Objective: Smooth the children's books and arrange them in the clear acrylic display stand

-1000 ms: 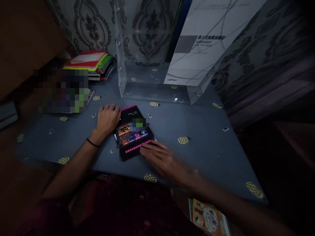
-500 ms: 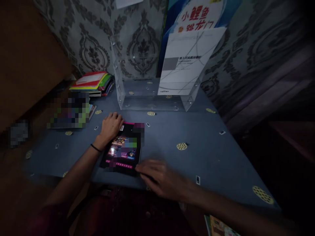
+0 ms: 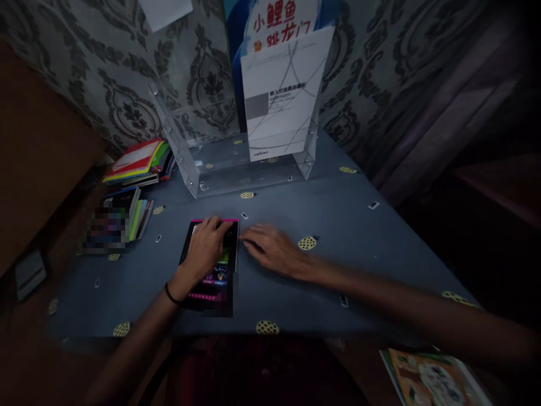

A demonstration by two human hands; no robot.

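Note:
A black book (image 3: 216, 287) with pink trim and small colourful pictures lies on the table close to its front edge. My left hand (image 3: 206, 248), with a dark band at the wrist, rests across the upper part of the cover, its fingers lying over it and hiding some of the pictures. At the book's right edge, near the upper corner, is my right hand (image 3: 274, 251). Its thumb and fingers are drawn together, with the tips at that edge; it is slightly blurred.
Stacked books stand at the left, one pile (image 3: 137, 160) behind another (image 3: 141, 220). A clear acrylic rack (image 3: 249, 175) at the back holds a white booklet (image 3: 283, 101) and a blue book (image 3: 232, 34). An orange-covered book (image 3: 426, 378) sits below the table at lower right.
My right hand has gone from the book's lower right corner up to near its upper right corner. My left hand has shifted from the upper left edge onto the cover. The view has turned.

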